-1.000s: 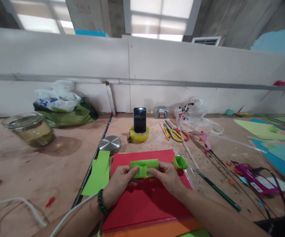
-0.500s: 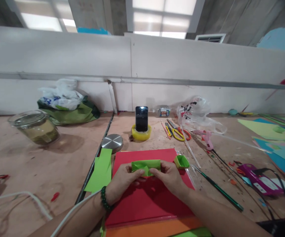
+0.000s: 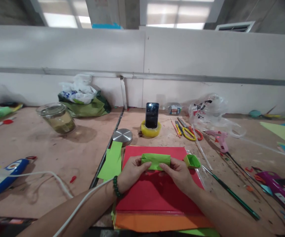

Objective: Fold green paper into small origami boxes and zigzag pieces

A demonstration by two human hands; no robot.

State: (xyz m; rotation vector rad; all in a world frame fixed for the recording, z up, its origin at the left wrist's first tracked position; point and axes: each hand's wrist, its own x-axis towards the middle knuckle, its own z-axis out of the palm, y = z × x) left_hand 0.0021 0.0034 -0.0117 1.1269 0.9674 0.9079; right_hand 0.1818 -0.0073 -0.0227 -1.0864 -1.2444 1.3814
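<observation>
A folded piece of green paper (image 3: 155,159) is held over a red sheet (image 3: 157,194) in the middle. My left hand (image 3: 133,171) pinches its left end, thumb on the near face and fingers behind. At the right end, my right hand (image 3: 180,172) grips it the same way. Just beyond my right hand stands a small green paper box (image 3: 193,161), open at the top. Flat green paper pieces (image 3: 112,163) lie left of the red sheet. Orange paper (image 3: 157,223) shows beneath the red sheet's near edge.
Behind the sheets are a round metal lid (image 3: 122,136), a phone (image 3: 152,115) propped in a yellow tape roll (image 3: 150,130), and scissors (image 3: 189,133). To the right lie a pink glue gun (image 3: 220,138) and a green-handled tool (image 3: 236,196). A glass jar (image 3: 58,120) stands left; a white cable crosses my left forearm.
The view has swung left, so everything sits further right. The green paper's front flap, crumpled and raised before, now lies flatter under my thumbs.
</observation>
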